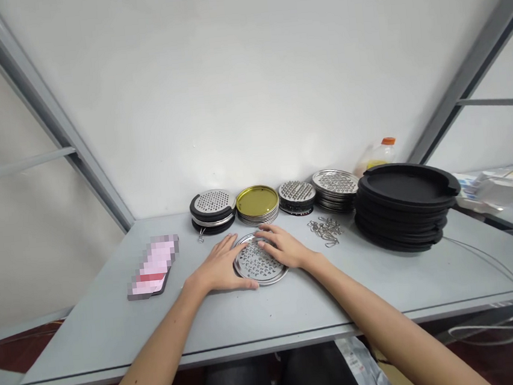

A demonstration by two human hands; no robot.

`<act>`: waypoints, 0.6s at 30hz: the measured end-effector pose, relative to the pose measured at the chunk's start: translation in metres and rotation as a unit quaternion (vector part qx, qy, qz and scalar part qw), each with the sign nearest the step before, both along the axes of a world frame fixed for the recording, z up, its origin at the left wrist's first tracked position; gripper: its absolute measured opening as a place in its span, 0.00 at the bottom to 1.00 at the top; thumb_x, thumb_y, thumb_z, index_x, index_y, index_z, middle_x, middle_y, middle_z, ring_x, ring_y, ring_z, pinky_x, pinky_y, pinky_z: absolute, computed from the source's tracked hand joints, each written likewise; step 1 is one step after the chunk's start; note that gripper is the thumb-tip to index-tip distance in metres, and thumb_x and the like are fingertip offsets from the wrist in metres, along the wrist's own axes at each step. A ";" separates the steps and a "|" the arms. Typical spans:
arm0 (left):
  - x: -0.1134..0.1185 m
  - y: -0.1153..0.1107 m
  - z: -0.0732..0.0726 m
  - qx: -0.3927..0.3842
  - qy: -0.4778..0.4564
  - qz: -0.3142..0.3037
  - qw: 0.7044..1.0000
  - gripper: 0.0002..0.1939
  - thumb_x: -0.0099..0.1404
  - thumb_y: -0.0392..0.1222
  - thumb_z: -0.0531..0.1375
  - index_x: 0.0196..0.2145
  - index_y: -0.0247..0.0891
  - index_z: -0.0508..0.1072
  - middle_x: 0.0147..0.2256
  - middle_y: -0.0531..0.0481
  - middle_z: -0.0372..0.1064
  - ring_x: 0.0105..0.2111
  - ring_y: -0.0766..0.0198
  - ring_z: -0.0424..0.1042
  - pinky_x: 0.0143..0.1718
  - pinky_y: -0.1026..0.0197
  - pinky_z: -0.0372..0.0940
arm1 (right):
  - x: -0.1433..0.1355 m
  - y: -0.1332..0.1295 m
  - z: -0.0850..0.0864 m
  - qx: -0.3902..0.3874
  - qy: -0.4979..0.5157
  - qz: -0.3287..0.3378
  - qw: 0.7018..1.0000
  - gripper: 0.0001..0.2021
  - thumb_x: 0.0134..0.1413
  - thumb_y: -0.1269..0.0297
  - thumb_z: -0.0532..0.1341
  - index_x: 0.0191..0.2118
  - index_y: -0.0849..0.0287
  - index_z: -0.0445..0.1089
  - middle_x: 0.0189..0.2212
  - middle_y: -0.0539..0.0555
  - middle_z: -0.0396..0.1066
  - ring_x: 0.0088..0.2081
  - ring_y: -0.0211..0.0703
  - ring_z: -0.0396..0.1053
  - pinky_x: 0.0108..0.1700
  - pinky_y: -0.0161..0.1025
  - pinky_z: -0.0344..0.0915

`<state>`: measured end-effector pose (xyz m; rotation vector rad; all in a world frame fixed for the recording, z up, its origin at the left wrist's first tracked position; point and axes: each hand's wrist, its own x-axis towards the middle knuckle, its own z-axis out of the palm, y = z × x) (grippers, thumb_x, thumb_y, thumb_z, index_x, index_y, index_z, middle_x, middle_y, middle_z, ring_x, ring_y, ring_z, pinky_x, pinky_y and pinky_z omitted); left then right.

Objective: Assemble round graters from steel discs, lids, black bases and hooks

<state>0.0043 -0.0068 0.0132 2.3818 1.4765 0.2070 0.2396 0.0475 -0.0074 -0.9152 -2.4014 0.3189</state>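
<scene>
Grey and bare-walled, the workbench (384,289) runs along a white wall between slanted metal posts. Both hands rest on a perforated metal disc (258,261) lying flat on the bench. The left hand (221,267) lies open across the disc's left edge, fingers spread, thumb along its near rim. The right hand (284,247) lies open over its right and far side, fingers flat on the holes. Neither hand closes around it; palms hide much of the rim. Being round, the disc has no long axis, and its perforated face points up.

Beyond the fingertips a row of stacks lines the wall: a black-rimmed grater stack (213,210), a stack of gold-coloured lids (257,203), a spiked disc stack (297,195) and a stack of perforated plates (335,187). Right of the right hand lie small metal clips (326,230), then a pile of black trays (405,205), which half hides a bottle (377,155). Left of the left hand lies a phone (153,267), its face blurred out.
</scene>
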 end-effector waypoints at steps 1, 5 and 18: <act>0.001 0.000 0.000 0.002 0.000 0.006 1.000 0.59 0.45 0.75 0.61 0.66 0.41 0.50 0.68 0.37 0.34 0.67 0.43 0.35 0.64 0.43 0.43 | 0.001 0.000 0.002 0.001 0.019 -0.004 1.000 0.20 0.65 0.56 0.50 0.54 0.61 0.68 0.55 0.64 0.64 0.56 0.51 0.62 0.59 0.50 0.59; 0.004 0.000 0.001 0.020 0.000 0.025 0.999 0.59 0.45 0.76 0.60 0.65 0.36 0.53 0.68 0.34 0.37 0.67 0.42 0.36 0.64 0.43 0.43 | 0.006 0.001 0.012 0.007 0.073 -0.022 0.997 0.16 0.65 0.59 0.51 0.47 0.60 0.72 0.49 0.61 0.69 0.51 0.48 0.67 0.56 0.47 0.62; -0.001 -0.001 0.009 0.077 -0.085 0.048 0.992 0.30 0.70 0.62 0.43 0.51 0.38 0.73 0.53 0.42 0.66 0.56 0.51 0.61 0.58 0.49 0.56 | 0.016 0.009 0.008 -0.028 0.016 -0.090 0.995 0.17 0.55 0.70 0.56 0.51 0.60 0.70 0.41 0.58 0.76 0.43 0.48 0.72 0.46 0.42 0.66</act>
